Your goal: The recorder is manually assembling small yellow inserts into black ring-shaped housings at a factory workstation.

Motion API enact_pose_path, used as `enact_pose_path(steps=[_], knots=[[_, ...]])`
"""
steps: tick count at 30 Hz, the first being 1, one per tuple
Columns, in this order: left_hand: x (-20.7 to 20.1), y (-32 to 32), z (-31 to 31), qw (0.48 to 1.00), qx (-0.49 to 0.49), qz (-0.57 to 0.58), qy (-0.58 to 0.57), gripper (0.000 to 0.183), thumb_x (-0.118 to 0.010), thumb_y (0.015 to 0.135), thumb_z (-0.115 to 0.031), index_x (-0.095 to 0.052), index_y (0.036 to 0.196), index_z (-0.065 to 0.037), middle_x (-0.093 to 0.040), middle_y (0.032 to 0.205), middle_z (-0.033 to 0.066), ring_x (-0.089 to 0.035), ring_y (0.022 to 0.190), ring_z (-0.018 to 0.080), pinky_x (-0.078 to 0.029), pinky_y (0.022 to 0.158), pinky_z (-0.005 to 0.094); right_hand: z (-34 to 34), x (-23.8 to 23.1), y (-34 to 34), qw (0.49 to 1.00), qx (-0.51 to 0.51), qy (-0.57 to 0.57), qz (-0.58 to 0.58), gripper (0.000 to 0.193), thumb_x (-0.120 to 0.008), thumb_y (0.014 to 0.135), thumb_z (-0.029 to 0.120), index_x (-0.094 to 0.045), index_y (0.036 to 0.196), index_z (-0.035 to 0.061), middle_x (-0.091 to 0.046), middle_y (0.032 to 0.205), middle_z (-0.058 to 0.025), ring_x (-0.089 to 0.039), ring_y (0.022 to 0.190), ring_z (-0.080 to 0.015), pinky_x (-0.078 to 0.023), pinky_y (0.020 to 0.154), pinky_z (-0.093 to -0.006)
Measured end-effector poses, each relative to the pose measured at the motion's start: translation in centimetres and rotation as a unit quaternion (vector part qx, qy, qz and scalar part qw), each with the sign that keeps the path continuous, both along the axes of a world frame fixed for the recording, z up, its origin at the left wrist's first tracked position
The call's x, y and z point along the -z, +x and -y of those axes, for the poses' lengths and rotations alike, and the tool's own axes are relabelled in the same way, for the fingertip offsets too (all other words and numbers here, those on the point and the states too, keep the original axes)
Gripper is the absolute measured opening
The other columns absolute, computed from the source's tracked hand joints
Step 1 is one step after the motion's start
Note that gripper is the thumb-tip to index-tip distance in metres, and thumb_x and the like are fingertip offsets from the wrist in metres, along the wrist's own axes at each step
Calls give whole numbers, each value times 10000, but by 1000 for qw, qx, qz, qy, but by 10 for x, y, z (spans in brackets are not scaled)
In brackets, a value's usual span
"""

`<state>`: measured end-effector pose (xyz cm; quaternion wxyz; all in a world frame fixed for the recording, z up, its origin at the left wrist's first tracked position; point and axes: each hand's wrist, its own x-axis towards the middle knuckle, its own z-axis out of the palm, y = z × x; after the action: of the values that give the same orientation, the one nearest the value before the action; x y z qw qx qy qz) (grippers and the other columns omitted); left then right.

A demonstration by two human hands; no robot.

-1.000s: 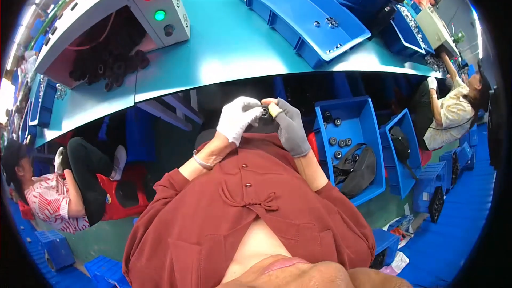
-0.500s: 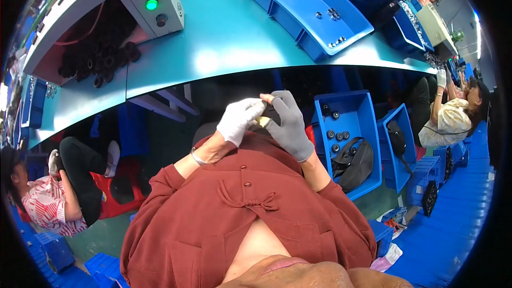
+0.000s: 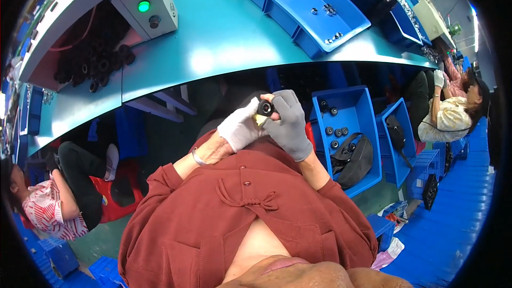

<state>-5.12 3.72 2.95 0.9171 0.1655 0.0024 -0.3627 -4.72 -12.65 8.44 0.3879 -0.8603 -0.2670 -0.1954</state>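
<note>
A small round black wheel (image 3: pixel 265 108) with a shiny metal centre is held up between my two hands, in front of my body and below the table edge. My left hand (image 3: pixel 241 128), in a white glove, closes on its left side. From the right, my right hand (image 3: pixel 290 125) in a grey glove grips it, with bare fingertips showing against the wheel. A scrap of pale yellow, perhaps part of a glove finger, shows just under the wheel. Some of my fingers are hidden behind the wheel and the gloves.
On the green table (image 3: pixel 213 37) stands a white machine (image 3: pixel 152 16) with black rings (image 3: pixel 98 66) piled in its opening. A blue tray (image 3: pixel 288 0) holds shiny metal parts. To my right, a blue bin (image 3: pixel 368 128) contains black wheels and a black bag (image 3: pixel 354 162). Co-workers sit on both sides.
The wheel, mostly hidden between my gloves before, now shows its round face and metal centre. My left hand has shifted slightly down and right. The view has shifted a little.
</note>
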Motion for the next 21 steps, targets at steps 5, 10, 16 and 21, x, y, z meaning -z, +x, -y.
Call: enact_pose_path(steps=[5, 10, 16, 21], knots=[[11, 0, -4, 998, -35, -32, 43, 334, -491, 1058, -390, -557, 1259, -131, -643, 1147, 77, -610, 1069, 229, -470, 993, 476, -6, 9, 9, 1000, -10, -10, -7, 302, -700, 663, 75, -665, 958, 18, -595, 957, -100, -579, 906, -307, -475, 767, -400], [8, 4, -11, 995, -58, -83, 10, 305, -489, 1062, -345, -571, 1225, -102, -664, 1121, 89, -618, 1034, 222, -469, 996, 448, -16, 5, 17, 999, -12, 31, -26, 300, -691, 666, 72, -663, 959, 20, -594, 953, -100, -570, 891, -302, -469, 749, -394], [18, 10, -14, 992, -52, -90, -72, 313, -538, 1041, -340, -578, 1224, -89, -666, 1137, 93, -619, 1098, 223, -466, 997, 399, -14, 7, 34, 998, -46, -41, -18, 362, -696, 655, 63, -666, 1012, 19, -596, 965, -105, -560, 873, -300, -468, 758, -400], [21, 12, -18, 988, -88, -113, -51, 389, -603, 1005, -318, -525, 1310, -88, -607, 1235, 108, -582, 1146, 284, -446, 1032, 471, -26, -4, 35, 995, -33, 1, -91, 346, -670, 639, 73, -657, 980, 22, -594, 953, -104, -553, 864, -303, -446, 751, -407]])
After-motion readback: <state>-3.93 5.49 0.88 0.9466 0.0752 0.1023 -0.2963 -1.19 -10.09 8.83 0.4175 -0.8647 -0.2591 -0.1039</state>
